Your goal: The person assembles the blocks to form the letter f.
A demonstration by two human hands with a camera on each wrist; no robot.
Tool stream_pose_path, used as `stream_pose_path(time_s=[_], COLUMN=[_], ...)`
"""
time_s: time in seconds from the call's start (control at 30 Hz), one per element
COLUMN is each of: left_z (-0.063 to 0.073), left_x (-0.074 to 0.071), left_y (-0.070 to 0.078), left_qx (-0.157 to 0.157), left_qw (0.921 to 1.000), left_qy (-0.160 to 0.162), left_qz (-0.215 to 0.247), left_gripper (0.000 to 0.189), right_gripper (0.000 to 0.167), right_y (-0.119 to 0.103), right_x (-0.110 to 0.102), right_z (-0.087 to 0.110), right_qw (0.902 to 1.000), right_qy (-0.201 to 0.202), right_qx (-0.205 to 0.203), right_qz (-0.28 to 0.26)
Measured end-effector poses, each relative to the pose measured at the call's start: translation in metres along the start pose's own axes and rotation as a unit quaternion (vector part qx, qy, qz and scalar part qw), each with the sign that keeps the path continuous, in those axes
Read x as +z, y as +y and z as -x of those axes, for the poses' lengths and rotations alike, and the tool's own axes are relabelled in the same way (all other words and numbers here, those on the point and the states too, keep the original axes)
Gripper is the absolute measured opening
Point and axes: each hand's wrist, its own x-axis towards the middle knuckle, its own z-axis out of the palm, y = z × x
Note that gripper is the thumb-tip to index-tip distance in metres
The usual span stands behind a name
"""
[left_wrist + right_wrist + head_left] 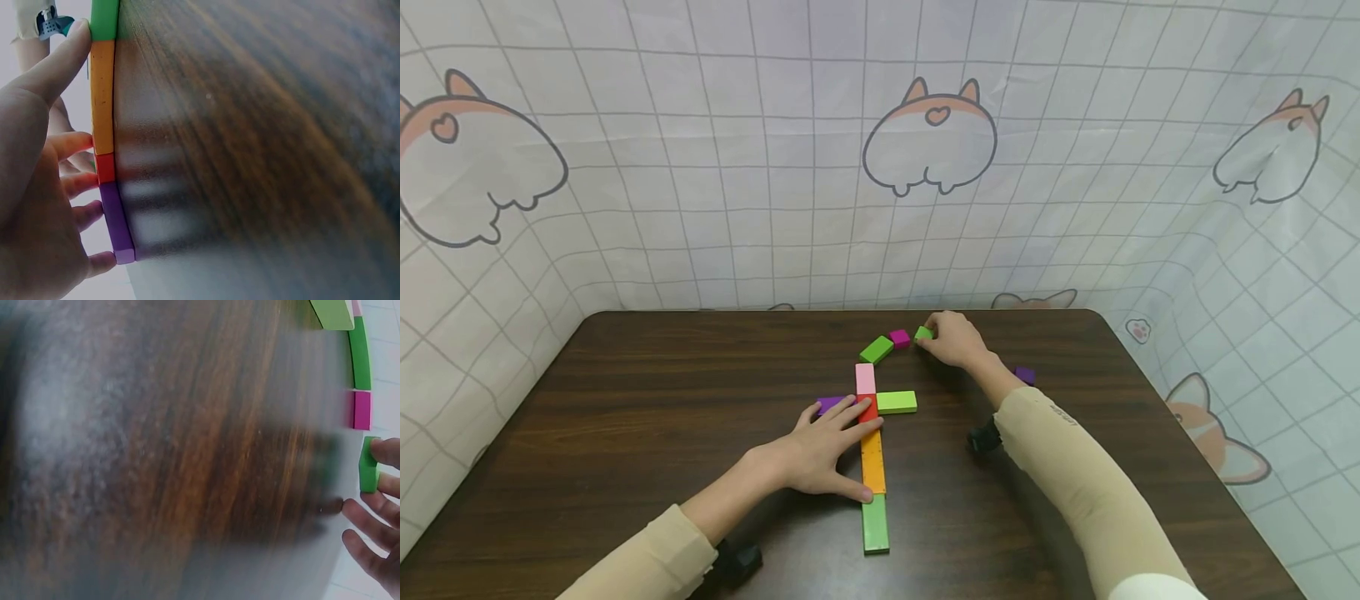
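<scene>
My left hand [822, 457] lies spread over a row of blocks, its fingertips on the red block [105, 168] and purple block [117, 219], its thumb by the join of the orange block [872, 463] and the long green block [876, 525]. At the far side, my right hand [957, 340] pinches a small green block [367, 465] between thumb and fingers. That block sits just right of a magenta block [899, 338], with a small gap. Beyond the magenta one lies another green block [877, 350], slanting toward the pink block [865, 379].
A lime block [897, 402] sticks out rightward from the red one. A separate dark purple block [1025, 376] lies right of the right wrist. The dark wooden table [625, 417] ends at the back against a patterned white curtain [760, 167].
</scene>
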Motion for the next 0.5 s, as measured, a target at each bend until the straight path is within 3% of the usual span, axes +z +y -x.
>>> stream_pose_path(time_s=[0.5], left_z=[-0.0009], left_x=[-0.0002], left_y=[0.0002], left_qx=[0.0], left_qw=[1.0], left_qy=[-0.003], left_qz=[0.001], left_gripper=[0.1], right_gripper=[0.034], right_y=[-0.0012], right_x=[0.0056], right_z=[-0.0019], right_qw=[0.9998], right_qy=[-0.005], right_qx=[0.012], right_qz=[0.016])
